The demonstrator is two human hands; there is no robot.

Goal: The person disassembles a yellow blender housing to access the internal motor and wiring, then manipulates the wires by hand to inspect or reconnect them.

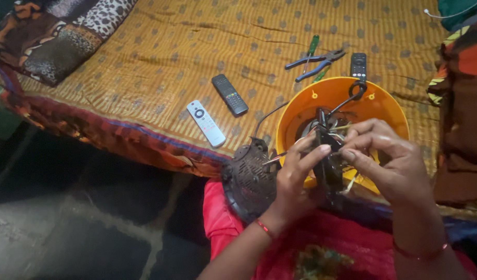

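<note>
An orange round fan housing (337,96) lies at the bed's near edge with a dark motor part (326,136) and loose wires in its middle. My left hand (295,176) pinches the wires and the motor part from the left. My right hand (383,161) grips the same part from the right, fingertips almost meeting the left ones. A black vented cover (247,181) hangs beside my left wrist, joined by a dark cable (269,115).
On the yellow dotted bedspread (197,46) lie a white remote (206,123), a black remote (229,94), a second black remote (358,66), blue-handled pliers (315,64) and a green-handled screwdriver (312,47). Patterned cushion (57,36) far left; dark floor (67,228) below.
</note>
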